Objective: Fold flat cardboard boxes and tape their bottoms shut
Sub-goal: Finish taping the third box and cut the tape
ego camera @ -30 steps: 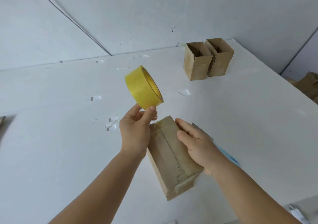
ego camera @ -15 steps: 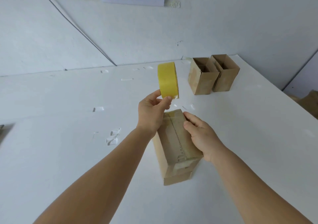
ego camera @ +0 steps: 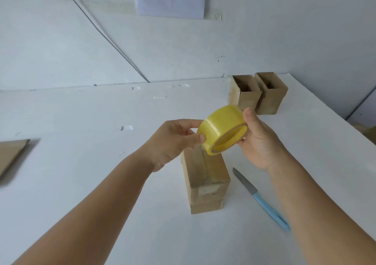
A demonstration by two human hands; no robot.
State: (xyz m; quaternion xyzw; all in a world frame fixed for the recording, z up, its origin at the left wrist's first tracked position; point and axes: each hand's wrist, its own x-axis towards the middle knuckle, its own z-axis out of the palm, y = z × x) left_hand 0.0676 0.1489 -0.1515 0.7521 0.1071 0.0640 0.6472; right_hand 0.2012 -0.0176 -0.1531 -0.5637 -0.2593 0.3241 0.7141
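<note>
A yellow tape roll [ego camera: 220, 126] is held in the air between both hands, above the table. My left hand [ego camera: 173, 140] pinches its left edge with thumb and fingers. My right hand [ego camera: 258, 138] grips its right side, thumb over the top. Below the roll a folded cardboard box [ego camera: 205, 181] stands on the white table [ego camera: 81, 183] with its taped bottom facing up; neither hand touches it.
A knife with a light blue handle [ego camera: 262, 199] lies to the right of the box. Two open cardboard boxes [ego camera: 258, 93] stand at the far right by the wall. A flat cardboard piece [ego camera: 12, 154] lies at the left edge.
My right hand left the box and took hold of the tape roll. The roll moved right and lower, between both hands. The knife is now uncovered beside the box.
</note>
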